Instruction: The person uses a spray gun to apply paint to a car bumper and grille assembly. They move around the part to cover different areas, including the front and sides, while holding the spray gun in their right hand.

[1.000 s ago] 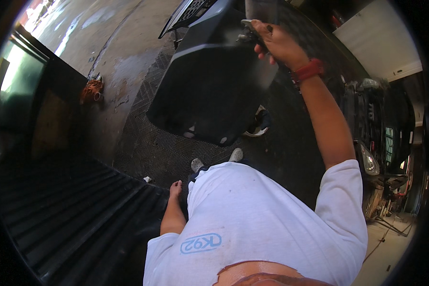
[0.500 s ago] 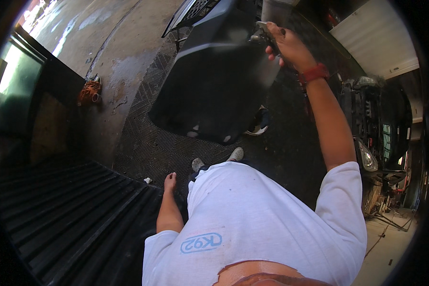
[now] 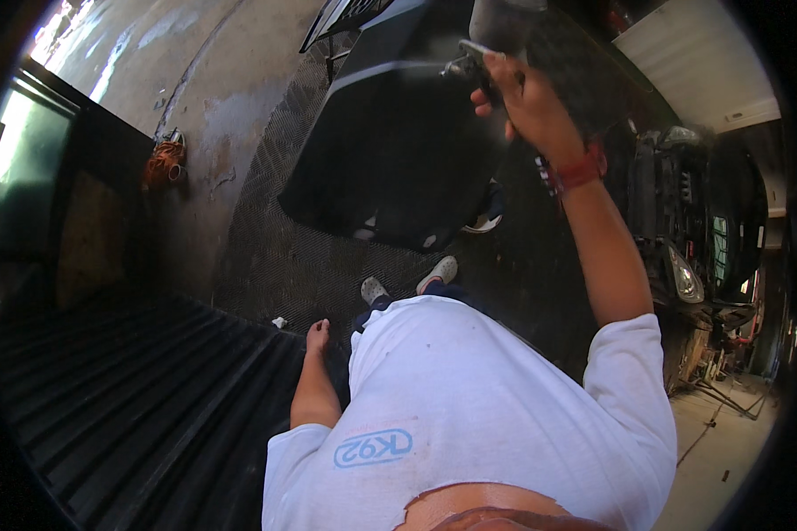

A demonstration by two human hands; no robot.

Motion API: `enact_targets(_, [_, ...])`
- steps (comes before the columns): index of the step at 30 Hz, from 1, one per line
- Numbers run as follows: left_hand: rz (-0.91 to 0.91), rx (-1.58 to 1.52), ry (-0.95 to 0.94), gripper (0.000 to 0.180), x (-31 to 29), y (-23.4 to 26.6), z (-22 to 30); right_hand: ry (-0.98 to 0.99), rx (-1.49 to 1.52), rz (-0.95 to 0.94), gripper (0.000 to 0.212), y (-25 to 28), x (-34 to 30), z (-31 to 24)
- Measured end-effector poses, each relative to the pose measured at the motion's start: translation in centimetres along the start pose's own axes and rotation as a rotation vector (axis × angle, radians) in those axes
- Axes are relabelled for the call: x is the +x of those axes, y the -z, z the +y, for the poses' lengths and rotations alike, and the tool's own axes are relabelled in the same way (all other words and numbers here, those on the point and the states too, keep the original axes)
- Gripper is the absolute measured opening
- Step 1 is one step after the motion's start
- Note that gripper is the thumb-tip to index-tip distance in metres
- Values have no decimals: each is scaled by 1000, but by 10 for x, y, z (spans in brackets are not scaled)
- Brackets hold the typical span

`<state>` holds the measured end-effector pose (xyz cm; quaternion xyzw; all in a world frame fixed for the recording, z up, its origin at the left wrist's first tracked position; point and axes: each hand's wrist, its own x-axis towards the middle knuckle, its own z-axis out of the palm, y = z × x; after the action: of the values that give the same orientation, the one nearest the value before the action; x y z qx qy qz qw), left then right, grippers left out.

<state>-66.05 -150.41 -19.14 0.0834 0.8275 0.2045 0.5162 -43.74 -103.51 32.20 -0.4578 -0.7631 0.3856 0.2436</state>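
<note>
My right hand [image 3: 533, 111], raised at the upper right of the middle with a red band on its wrist, is wrapped round a metal spray gun [image 3: 460, 66]. The gun is held above a large black car panel [image 3: 390, 150], apart from its surface. Two small pale patches show along the panel's near edge. A greyish, cup-like shape [image 3: 507, 22] appears just beyond the gun; whether it is joined to it I cannot tell. My left hand [image 3: 318, 334] hangs low beside my body, its fingers loosely curled with nothing visible in them.
Dark ribbed mats [image 3: 257, 239] lie under the panel and my shoes [image 3: 438, 273]. A black ridged surface [image 3: 142, 398] is at the lower left. A bundle of orange cord [image 3: 164, 166] lies on the concrete at left. A car front with a headlight [image 3: 684, 273] stands at right.
My right hand has moved slightly left with the spray gun. The panel looks darker beneath it than before. My left hand stays in about the same place.
</note>
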Motion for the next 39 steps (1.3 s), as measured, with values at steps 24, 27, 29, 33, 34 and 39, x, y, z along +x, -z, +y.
enact_targets(24, [-36,-96,-17,53,23,-21,-25,-122,75,154,41,-53,-104,43])
enact_targets(27, [-34,-106,-9,53,22,-19,-21,-72,74,171,40,-51,-103,44])
enact_targets(29, [-32,-47,1,53,17,-16,-13,-126,50,118,40,-48,-104,41])
enact_targets(33, [13,-104,-8,52,11,-12,-12,-133,128,31,41,-54,-105,45])
enact_targets(34, [25,-113,-6,52,13,-13,-15,-98,116,28,41,-55,-103,46])
enact_targets(39, [95,-97,-16,52,1,-21,-18,-84,76,-30,41,-50,-95,49])
